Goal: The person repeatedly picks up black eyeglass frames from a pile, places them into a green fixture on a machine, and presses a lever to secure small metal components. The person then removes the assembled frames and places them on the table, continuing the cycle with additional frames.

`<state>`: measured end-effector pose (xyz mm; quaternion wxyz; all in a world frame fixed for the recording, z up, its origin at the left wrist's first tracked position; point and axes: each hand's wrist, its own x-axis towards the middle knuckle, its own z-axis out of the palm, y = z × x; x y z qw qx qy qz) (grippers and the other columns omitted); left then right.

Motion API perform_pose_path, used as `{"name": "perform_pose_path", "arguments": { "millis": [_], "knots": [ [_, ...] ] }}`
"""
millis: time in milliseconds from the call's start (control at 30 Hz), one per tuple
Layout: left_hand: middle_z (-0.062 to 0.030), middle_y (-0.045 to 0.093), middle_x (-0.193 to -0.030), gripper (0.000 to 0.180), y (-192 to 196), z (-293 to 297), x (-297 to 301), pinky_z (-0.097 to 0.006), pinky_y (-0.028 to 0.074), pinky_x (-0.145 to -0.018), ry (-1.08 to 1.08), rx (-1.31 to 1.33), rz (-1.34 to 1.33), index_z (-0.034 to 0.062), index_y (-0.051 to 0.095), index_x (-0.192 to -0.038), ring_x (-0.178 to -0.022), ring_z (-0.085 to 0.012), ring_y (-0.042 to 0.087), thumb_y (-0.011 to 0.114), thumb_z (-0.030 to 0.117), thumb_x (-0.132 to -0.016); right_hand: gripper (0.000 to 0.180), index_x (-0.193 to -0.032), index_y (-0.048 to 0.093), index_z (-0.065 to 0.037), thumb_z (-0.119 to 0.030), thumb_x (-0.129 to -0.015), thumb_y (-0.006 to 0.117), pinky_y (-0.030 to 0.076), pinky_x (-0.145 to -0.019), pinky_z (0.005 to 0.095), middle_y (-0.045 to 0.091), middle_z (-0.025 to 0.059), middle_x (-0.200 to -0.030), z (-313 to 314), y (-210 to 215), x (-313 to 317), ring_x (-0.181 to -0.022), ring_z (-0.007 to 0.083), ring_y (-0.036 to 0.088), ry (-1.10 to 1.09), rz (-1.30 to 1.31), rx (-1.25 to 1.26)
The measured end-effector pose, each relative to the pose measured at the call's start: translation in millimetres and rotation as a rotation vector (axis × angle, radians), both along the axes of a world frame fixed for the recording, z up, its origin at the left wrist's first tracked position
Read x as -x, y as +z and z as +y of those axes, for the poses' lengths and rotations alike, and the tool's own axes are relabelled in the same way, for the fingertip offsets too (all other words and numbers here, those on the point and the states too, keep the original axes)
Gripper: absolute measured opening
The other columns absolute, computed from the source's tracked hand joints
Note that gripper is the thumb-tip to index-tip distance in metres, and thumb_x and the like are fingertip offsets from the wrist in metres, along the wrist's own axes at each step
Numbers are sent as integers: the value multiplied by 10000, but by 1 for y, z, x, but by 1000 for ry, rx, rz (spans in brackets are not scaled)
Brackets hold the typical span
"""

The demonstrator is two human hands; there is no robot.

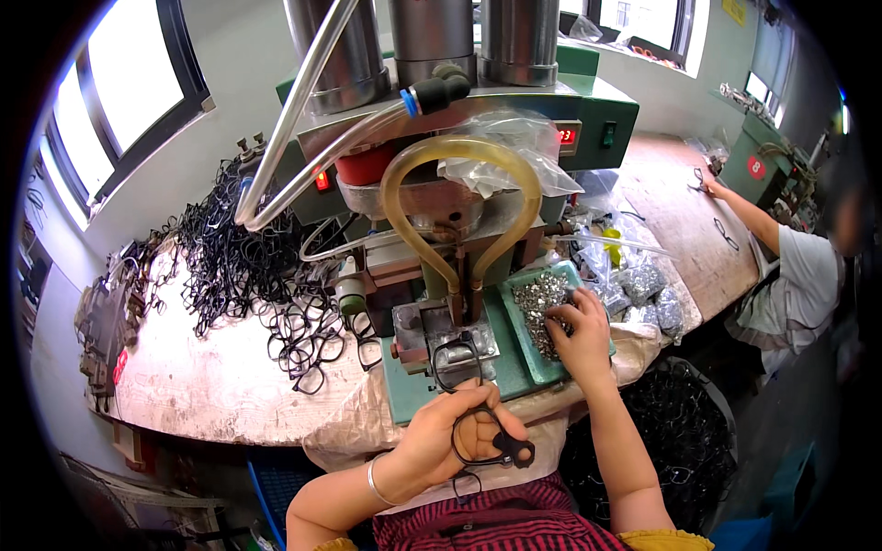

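My left hand (439, 432) is closed round a black eyeglass frame (508, 446). One rim of the frame reaches up to the metal fixture (411, 323) at the front of the press; the other rim hangs by my palm. My right hand (582, 342) is over a green tray (549, 373), its bent fingers among small shiny metal parts (533, 308). Whatever those fingertips pinch is too small to make out. Two brown tips under a looped yellowish tube (396, 204) stand just above the fixture.
A heap of black eyeglass frames (239, 248) covers the table at left. Right of the tray lie plastic bags of small parts (643, 283). A large container of dark frames (666, 441) stands low at right. Another person (799, 266) holds frames at the far right bench.
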<state>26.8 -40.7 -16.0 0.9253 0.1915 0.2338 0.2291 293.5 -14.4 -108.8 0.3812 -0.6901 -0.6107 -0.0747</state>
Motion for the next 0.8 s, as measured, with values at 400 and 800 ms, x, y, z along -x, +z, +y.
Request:
{"name": "perform_pose_path", "arguments": {
  "millis": [400, 800],
  "knots": [
    [-155, 631, -891, 222, -5, -19, 35, -298, 438, -625, 358, -710, 271, 18, 612, -1023, -732, -162, 562, 469, 187, -1034, 135, -934, 644, -11, -23, -800, 656, 492, -913, 423, 669, 154, -1016, 24, 12, 10, -1019, 333, 631, 234, 30, -99],
    [-81, 602, -950, 130, 35, 0, 109, -260, 441, -731, 1392, -1356, 401, -8, 619, -1064, -776, -149, 539, 566, -7, -946, 134, -1023, 703, 2, -12, -895, 669, 482, -764, 237, 691, 25, -911, 11, 4, 42, -828, 86, 608, 213, 590, -69]
  ]
}}
